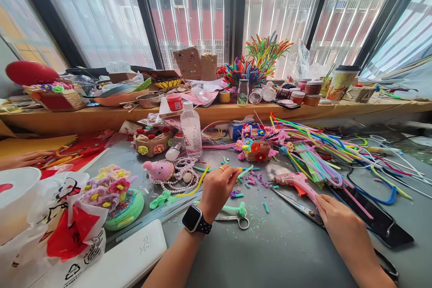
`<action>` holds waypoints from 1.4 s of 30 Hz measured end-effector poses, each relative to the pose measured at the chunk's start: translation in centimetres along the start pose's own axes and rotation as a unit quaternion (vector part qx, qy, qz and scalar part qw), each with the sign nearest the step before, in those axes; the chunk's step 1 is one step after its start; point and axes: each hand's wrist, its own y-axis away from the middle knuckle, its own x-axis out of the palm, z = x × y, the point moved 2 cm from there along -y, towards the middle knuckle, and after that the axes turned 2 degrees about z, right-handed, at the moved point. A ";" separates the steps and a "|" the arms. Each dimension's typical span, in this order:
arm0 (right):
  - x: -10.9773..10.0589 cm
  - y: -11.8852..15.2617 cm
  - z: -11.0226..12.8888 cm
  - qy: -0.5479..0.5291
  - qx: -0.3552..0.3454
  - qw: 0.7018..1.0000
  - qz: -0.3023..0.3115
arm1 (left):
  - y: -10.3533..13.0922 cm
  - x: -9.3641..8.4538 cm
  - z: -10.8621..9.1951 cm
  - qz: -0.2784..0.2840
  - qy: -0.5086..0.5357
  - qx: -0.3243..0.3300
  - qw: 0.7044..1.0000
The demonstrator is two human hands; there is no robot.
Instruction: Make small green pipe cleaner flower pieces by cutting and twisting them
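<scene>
My left hand (pixel 218 191), with a watch on its wrist, is pinched over the middle of the table. Its fingertips hold a short mint-green pipe cleaner (pixel 247 170). My right hand (pixel 340 222) is wrapped round the handle of a pink hot glue gun (pixel 297 181), whose nozzle points left toward the cut scraps. Large scissors (pixel 300 206) lie open beside the glue gun, partly hidden by my right hand. Under my left hand are small scissors (pixel 243 222) and a green pipe-cleaner piece (pixel 241 209). Purple and teal clippings (pixel 251 181) are scattered nearby.
A flowered basket (pixel 258 150) and a heap of long pipe cleaners (pixel 324 144) stand behind. On the left are a clear bottle (pixel 191 130), bead strings (pixel 187 177), a green flower piece (pixel 126 209), a white power bank (pixel 131 256) and another person's hand (pixel 23 160). A black phone-like slab (pixel 378 222) lies right.
</scene>
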 end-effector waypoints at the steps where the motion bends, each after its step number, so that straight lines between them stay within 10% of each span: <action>1: 0.1 0.1 -0.1 -0.002 0.002 1.000 0.002 | 0.0 0.0 0.0 0.003 0.000 -0.001 1.000; 10: -3.1 -3.7 3.2 -0.163 0.010 0.985 -0.053 | 0.0 -0.1 0.2 0.004 0.013 0.005 1.000; 16: -2.8 -9.9 11.5 -0.505 0.000 0.862 0.049 | -0.2 -0.6 0.1 0.000 0.018 0.022 1.000; 23: -0.4 -9.5 13.5 -0.653 0.013 0.748 0.117 | -0.2 -0.5 0.3 0.004 0.010 0.042 0.999; 42: -0.4 -8.5 13.6 -0.649 0.043 0.751 0.113 | -0.5 -0.9 0.9 0.167 0.036 -0.013 0.985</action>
